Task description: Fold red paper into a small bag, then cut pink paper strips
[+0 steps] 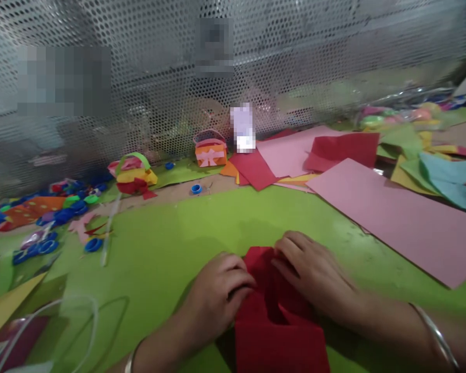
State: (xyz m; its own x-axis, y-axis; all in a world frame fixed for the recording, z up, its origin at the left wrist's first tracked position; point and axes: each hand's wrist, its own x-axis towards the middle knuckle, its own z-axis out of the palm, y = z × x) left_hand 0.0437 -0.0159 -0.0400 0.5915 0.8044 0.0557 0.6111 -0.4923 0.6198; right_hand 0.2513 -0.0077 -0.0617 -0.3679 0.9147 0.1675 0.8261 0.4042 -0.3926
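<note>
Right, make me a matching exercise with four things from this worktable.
1. Red folded paper
2. Yellow paper basket
3. Orange paper basket
4. Perforated metal panel

A. Bears a pink bow
B. Stands behind the baskets
C. Touched by the left hand and right hand
D. Has a green handle

Pairs: 1-C, 2-D, 3-A, 4-B

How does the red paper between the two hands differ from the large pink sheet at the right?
The red paper is folded and creased, while the pink sheet looks flat. The left hand and right hand touch the red paper; neither touches the pink sheet. Both look plain-coloured, without printed pattern.
</note>
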